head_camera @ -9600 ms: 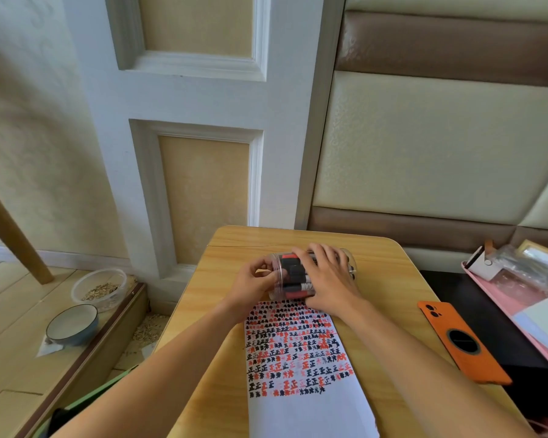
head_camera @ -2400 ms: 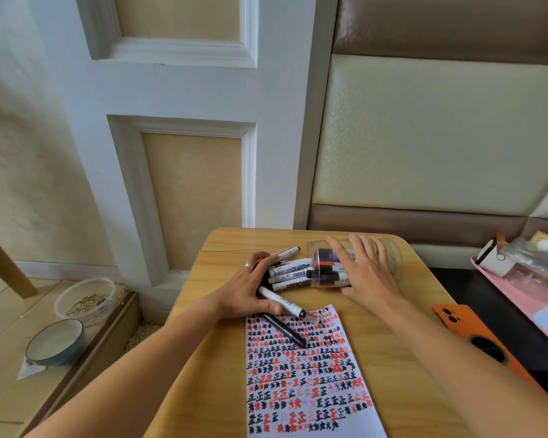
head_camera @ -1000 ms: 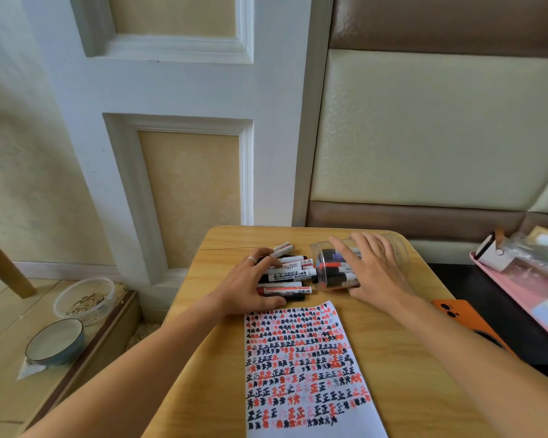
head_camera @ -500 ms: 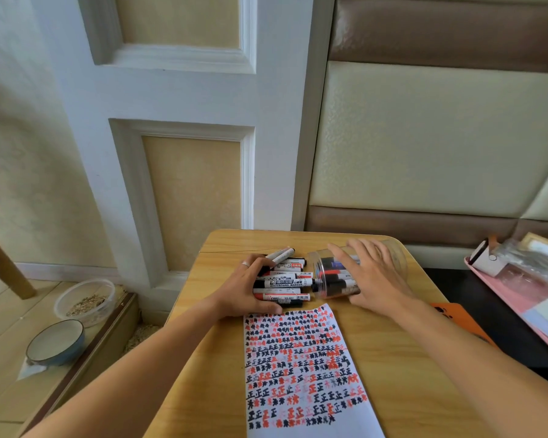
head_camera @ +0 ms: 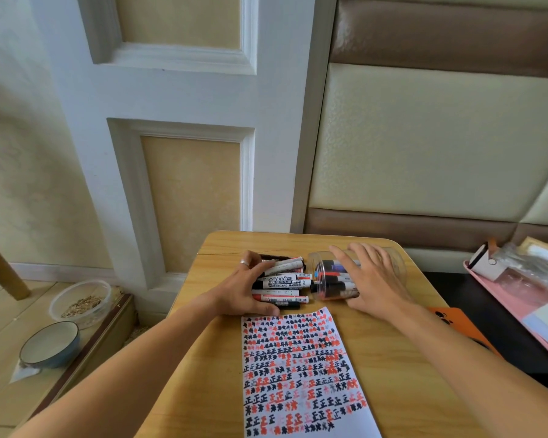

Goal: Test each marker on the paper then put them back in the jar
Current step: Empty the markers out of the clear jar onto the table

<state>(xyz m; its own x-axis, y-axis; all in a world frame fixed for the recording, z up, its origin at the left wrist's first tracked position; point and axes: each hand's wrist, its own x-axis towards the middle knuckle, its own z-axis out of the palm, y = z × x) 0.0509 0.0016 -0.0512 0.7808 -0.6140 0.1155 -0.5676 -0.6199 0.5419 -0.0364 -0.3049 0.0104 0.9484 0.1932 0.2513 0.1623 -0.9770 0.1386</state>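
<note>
Whiteboard markers piled near counter's far edge, cupped by curled left hand; right hand flat, fingers straight, on tipped clear plastic jar.

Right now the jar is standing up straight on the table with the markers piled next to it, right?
Not quite. The head view shows the jar lying on its side, its mouth toward the markers, with the right hand resting over it. The rest is right: it is on the table, and the markers are piled next to it.
</note>
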